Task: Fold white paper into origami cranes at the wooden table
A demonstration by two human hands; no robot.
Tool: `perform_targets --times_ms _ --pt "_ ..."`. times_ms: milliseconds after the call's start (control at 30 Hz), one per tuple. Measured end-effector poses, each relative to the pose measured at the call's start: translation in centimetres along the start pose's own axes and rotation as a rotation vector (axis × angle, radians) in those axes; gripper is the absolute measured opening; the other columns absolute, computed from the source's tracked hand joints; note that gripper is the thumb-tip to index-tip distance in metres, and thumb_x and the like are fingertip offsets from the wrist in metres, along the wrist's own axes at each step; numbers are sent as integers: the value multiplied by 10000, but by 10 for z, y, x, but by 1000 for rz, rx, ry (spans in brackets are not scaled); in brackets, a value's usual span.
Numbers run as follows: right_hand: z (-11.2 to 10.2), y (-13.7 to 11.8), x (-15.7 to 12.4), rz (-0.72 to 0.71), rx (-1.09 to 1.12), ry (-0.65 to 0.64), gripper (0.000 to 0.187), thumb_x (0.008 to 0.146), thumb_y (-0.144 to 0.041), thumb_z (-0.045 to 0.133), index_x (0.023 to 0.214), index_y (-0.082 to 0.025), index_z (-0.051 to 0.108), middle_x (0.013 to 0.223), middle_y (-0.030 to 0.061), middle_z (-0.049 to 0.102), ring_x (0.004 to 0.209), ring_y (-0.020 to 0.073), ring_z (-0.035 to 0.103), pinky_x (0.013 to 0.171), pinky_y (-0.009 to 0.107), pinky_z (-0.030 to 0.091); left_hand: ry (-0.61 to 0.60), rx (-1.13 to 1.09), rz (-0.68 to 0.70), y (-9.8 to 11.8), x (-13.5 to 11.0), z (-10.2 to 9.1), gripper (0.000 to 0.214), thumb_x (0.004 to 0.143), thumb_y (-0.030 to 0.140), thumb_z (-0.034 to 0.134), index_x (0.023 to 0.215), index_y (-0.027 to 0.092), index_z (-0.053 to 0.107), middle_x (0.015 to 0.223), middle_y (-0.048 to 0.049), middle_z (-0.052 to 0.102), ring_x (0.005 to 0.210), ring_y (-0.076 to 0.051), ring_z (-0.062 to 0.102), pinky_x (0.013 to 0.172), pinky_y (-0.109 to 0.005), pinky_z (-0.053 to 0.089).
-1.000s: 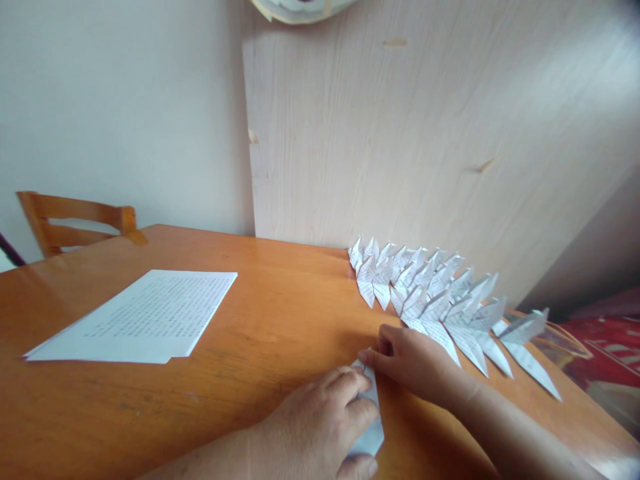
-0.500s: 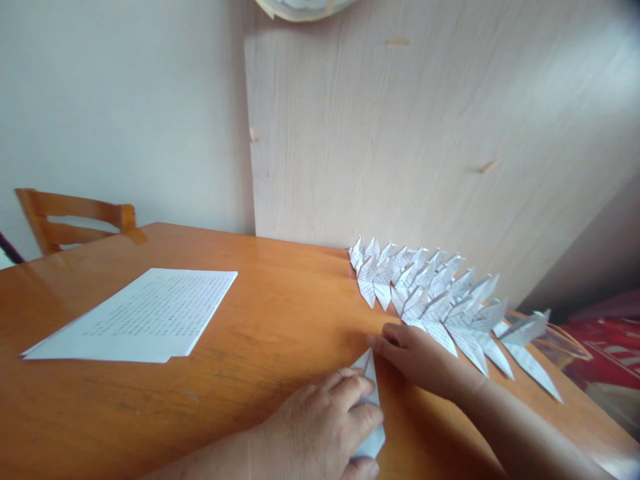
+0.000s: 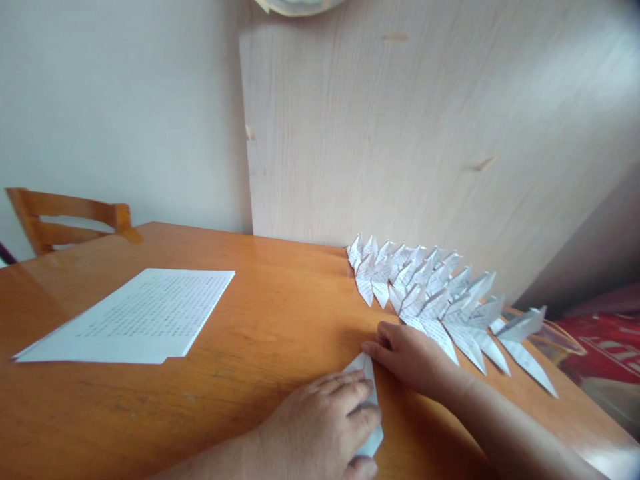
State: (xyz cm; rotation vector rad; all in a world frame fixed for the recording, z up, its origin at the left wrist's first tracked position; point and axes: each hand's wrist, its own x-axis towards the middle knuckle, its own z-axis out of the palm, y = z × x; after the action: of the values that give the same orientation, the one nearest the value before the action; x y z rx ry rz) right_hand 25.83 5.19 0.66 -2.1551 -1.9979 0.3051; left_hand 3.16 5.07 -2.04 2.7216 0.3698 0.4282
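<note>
A white folded paper [image 3: 373, 433], narrow and pointed at its far end, lies on the wooden table [image 3: 280, 300] near the front. My left hand [image 3: 330, 413] rests on it with fingers slightly apart, flat over the folds, covering most of its left side. At the paper's far tip is my right hand [image 3: 407, 353], fingers curled in and thumb touching the point. Behind and right of my right hand stand rows of folded paper pieces [image 3: 440, 303] with upright points and printed text.
A stack of printed sheets [image 3: 145, 313] lies on the table's left part. A wooden chair [image 3: 75, 207] stands beyond the left edge. A wood-grain panel [image 3: 370, 133] rises behind the table. Something red with white marks [image 3: 615, 347] is beyond the right edge.
The whole view has shifted slightly. My hands and the folded paper keep nearly the same pose, with the right thumb still at the paper's tip.
</note>
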Motion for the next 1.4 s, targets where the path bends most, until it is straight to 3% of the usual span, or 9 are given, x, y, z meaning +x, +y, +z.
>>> perform_targets --times_ms 167,533,633,700,767,833,967,1267,1400 --pt "0 0 -2 -9 -10 11 329 916 -473 566 704 -226 519 648 1 603 584 152 462 550 279 243 -27 40 51 -2 0 2 479 927 385 578 1325 119 591 1457 -174 533 1388 -308 459 1204 -399 307" --pt "5 11 5 3 -20 73 366 990 -428 433 692 -224 489 680 31 639 644 170 549 598 286 293 -29 -22 17 2 -1 -3 519 899 379 618 1347 118 588 1486 -162 499 1409 -288 432 1218 -377 281" --pt "5 5 0 47 -35 159 377 1005 -488 387 806 -222 566 745 51 677 694 201 600 629 299 350 -34 -5 27 2 -1 -3 517 904 383 609 1338 103 589 1475 -169 513 1405 -285 439 1223 -365 270" --pt "6 -1 -5 -5 -78 262 404 986 -554 416 1014 -207 622 956 94 718 891 256 644 744 335 418 -33 24 36 2 0 -2 505 909 377 601 1331 99 590 1464 -167 528 1401 -281 446 1226 -361 263" --pt "10 -6 -9 -110 -165 349 555 974 -615 402 1290 -193 576 1266 144 655 1198 332 557 939 431 410 -26 60 52 2 0 -2 494 928 379 574 1334 98 585 1466 -162 528 1408 -275 437 1229 -358 256" --pt "17 -8 -9 -170 -242 350 702 968 -656 363 1477 -179 442 1492 158 499 1410 374 362 1050 526 343 -19 88 75 2 0 -3 494 951 387 541 1347 93 572 1482 -159 510 1426 -268 409 1231 -351 248" --pt "28 -5 -3 -156 -323 272 877 921 -745 335 1564 -148 316 1632 156 269 1518 393 103 1090 602 290 -22 108 84 3 -1 -7 501 960 390 537 1364 93 555 1504 -154 484 1437 -265 391 1232 -349 254" --pt "26 -8 1 -93 -315 129 892 911 -780 280 1581 -192 274 1661 131 150 1531 360 51 1122 589 260 15 174 25 16 -3 -13 438 955 374 579 1320 132 584 1465 -131 529 1405 -256 430 1220 -358 284" --pt "25 -9 2 -86 -290 98 879 916 -776 264 1582 -203 272 1660 138 165 1532 358 51 1124 595 245 -8 248 -98 29 -6 -16 259 962 419 572 1080 208 663 1218 -81 644 1232 -271 558 1039 -411 495"
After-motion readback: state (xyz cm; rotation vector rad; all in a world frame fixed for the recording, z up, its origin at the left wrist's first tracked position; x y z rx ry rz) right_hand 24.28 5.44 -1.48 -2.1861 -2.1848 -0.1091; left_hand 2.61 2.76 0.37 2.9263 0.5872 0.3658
